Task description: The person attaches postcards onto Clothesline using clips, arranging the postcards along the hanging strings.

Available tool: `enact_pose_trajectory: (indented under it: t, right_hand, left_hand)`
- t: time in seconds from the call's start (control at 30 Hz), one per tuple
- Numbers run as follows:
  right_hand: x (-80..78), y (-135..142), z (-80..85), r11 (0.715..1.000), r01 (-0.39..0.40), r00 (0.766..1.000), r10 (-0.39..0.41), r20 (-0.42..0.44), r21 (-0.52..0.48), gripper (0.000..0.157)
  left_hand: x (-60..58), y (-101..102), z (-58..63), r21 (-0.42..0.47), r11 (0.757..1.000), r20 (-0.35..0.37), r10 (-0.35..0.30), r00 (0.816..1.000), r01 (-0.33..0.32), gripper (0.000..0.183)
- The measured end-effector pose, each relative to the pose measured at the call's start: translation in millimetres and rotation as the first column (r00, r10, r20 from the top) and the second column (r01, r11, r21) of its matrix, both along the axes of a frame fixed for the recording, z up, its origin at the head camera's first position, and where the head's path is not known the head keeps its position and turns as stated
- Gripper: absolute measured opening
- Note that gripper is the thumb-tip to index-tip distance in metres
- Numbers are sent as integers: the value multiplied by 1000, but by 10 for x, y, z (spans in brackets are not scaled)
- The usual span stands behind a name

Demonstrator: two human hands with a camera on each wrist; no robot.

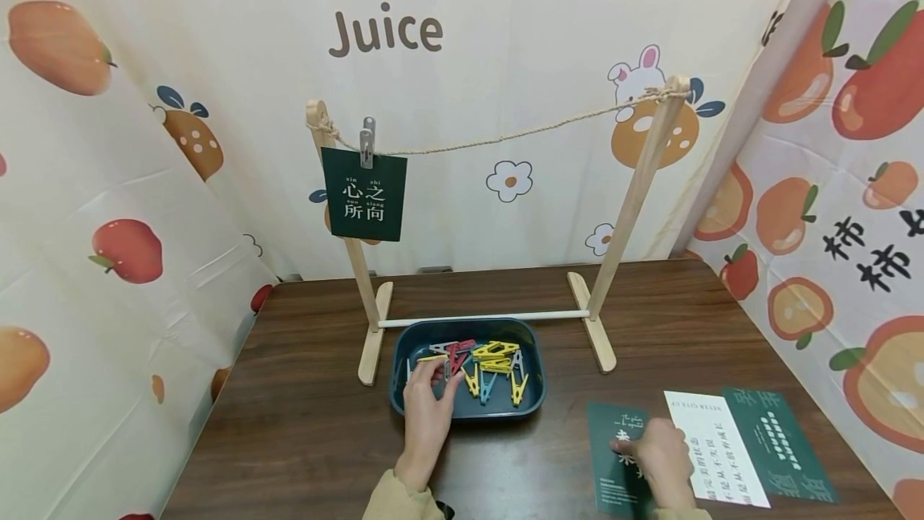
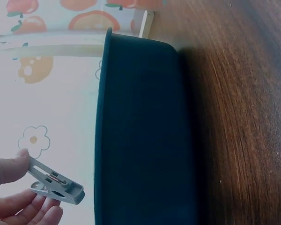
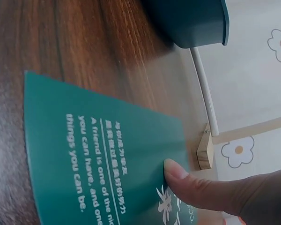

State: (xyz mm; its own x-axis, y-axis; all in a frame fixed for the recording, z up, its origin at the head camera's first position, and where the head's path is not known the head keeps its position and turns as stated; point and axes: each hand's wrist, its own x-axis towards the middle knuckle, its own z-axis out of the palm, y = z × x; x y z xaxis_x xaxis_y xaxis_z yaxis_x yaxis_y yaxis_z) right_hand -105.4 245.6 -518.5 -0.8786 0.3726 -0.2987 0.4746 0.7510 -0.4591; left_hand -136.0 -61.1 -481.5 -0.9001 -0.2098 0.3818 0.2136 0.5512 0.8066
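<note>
My left hand (image 1: pixel 427 416) is over the tray (image 1: pixel 469 416) and pinches a grey clothespin (image 2: pixel 56 182) between thumb and fingers. In the dark blue tray lie several clothespins in yellow, pink, blue and grey, such as a yellow one (image 1: pixel 518 388). At the right, my right hand (image 1: pixel 660 456) grips a green card (image 3: pixel 84 140) by its edge, the thumb lying on its printed face. The fingers under the card are hidden in the right wrist view. Another green card (image 1: pixel 364 207) hangs from the rope (image 1: pixel 505 139), held by a grey clothespin (image 1: pixel 366 147).
A wooden stand with a left post (image 1: pixel 361 283) and a right post (image 1: pixel 635 199) carries the rope behind the tray. A white rod (image 1: pixel 491 316) joins its feet. Right of my right hand lie a white card (image 1: pixel 715 440) and a green card (image 1: pixel 783 444) on the brown table (image 1: pixel 289 424).
</note>
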Motion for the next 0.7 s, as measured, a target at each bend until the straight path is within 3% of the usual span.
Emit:
enact_pose_trajectory:
  t: [0.27, 0.5, 0.7]
  right_hand:
    - [-11, 80, -26, 998, -59, 996, 59, -60, 8, 70]
    - [-16, 149, -25, 997, -74, 996, 73, -47, -32, 36]
    - [-43, 192, -3, 990, -28, 1000, 29, 4, -135, 30]
  left_hand:
    - [0, -7, -1, 2, 1000, 5, -4, 1000, 4, 26]
    - [10, -21, 32, 15, 999, -15, -32, 999, 32, 27]
    - [28, -30, 69, 20, 998, -39, -60, 997, 61, 28]
